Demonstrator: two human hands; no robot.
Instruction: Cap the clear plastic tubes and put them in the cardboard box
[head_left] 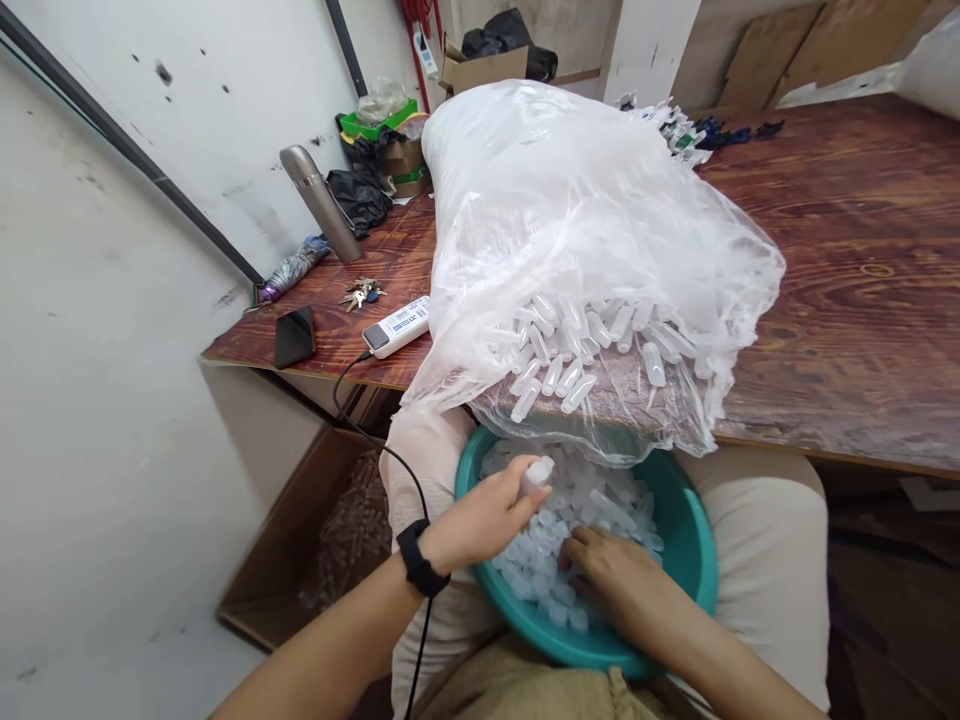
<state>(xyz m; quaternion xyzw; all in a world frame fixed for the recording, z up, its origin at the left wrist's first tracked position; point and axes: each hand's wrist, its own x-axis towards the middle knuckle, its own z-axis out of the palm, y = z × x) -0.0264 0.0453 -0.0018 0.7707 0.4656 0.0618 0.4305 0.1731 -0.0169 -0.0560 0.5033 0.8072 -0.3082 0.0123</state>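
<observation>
A teal basin (697, 545) rests between my thighs, holding many small white translucent plastic pieces (536, 555) that look like caps and short tubes. Over its left side, my left hand (484, 515) is closed around a small white plastic tube (538, 472), whose upper end shows past the thumb and forefinger. My right hand (615, 575) reaches down into the basin with curled fingers among the pieces. Its fingertips are partly hidden, so what they grip is not visible. Above the basin, small translucent bottles (570, 375) spill from the mouth of a big clear plastic bag (540, 190).
On the wooden table (847, 270) are a phone (295, 337), keys (363, 292), a white device (397, 326) with a black cable (390, 447), and a metallic flask (321, 203). A cardboard box (277, 560) with clear pieces stands below left.
</observation>
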